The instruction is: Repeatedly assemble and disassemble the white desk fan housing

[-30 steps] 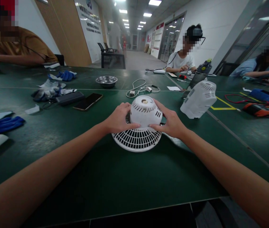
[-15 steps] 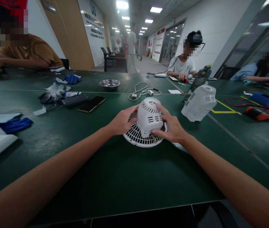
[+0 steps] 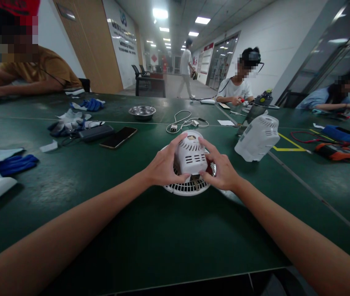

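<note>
Left hand [image 3: 165, 166] and right hand [image 3: 224, 172] both clamp white vented cover [image 3: 191, 159] over fan grille [image 3: 185, 192]; cover seemingly not seated flush, job looks unfinished.

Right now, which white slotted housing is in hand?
The rounded housing, over the round grille; the boxier housing sits apart to the right, no hand on it.

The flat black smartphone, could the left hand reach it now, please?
Probably yes: only green tabletop shows between the smartphone and the left hand, which must first release the white vented plastic housing.
</note>
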### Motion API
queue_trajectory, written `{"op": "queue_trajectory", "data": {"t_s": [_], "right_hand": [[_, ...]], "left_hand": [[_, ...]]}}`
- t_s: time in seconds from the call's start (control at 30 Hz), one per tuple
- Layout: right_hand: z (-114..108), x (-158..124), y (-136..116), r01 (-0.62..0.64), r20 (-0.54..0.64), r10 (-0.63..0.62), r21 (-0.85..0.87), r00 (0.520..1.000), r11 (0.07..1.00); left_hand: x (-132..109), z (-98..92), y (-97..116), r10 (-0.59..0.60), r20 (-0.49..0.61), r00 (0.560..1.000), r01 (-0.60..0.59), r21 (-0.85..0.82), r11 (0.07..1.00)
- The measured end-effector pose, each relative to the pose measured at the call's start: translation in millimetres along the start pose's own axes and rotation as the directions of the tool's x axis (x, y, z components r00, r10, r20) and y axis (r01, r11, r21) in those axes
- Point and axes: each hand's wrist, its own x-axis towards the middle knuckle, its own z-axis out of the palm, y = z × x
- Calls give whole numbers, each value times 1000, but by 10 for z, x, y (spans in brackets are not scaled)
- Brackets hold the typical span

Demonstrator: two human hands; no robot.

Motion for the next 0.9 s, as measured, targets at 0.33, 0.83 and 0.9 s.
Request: {"op": "queue_trajectory", "data": {"t_s": [0.33, 0.83, 0.9], "right_hand": [[12, 0, 15, 1, 38, -3, 60, 999, 998], [-258, -56, 479, 25, -72, -31, -82, 997, 996], [-280, -64, 518, 20, -107, -17, 25, 994, 999]], "left_hand": [[-44, -27, -118, -32, 68, 997, 36, -47, 998], [-154, -111, -499, -478, -170, 862, 462, -130, 878], [-156, -108, -552, -552, -148, 821, 536, -139, 833]]}}
